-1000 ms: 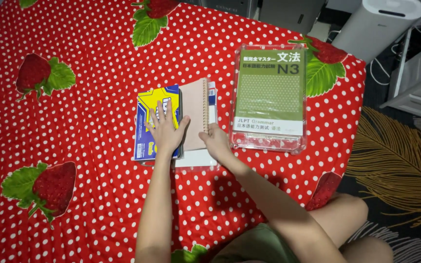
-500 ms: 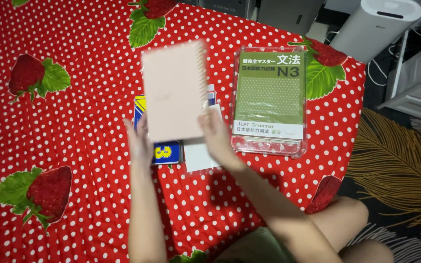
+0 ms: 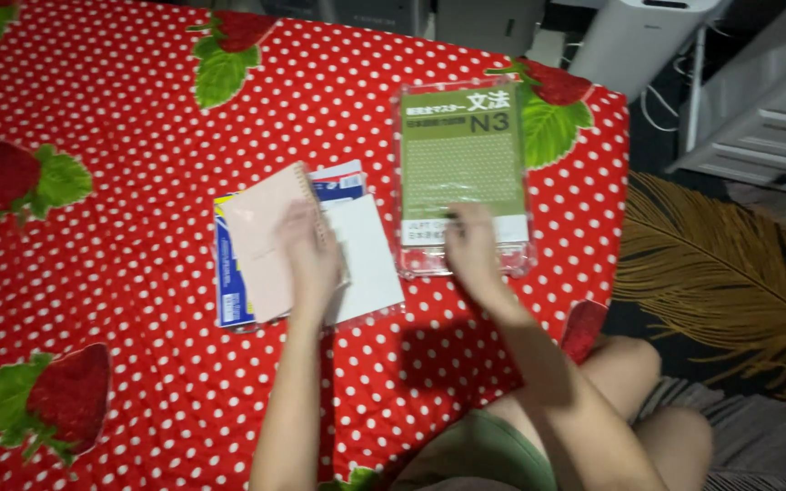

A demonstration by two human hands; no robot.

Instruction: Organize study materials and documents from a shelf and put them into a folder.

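Left hand (image 3: 309, 255) flat, fingers spread loosely on pink spiral notebook (image 3: 266, 241) atop blue book (image 3: 227, 291), white sheet (image 3: 366, 259) beside. Right hand (image 3: 471, 247) resting, fingers relaxed, on green grammar book (image 3: 461, 155) in clear case, on strawberry-print bedspread (image 3: 120, 182).

Single head view, looking steeply down, close over bedspread (image 3: 138, 273).

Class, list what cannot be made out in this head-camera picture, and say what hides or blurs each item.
1. Blue book: mostly covered by the pink notebook.
2. Left hand: motion-blurred, so its grip on the notebook is unclear.
3. Right hand: blurred over the green book; touching or hovering, cannot tell.
4. White appliance: cut off by the top edge.
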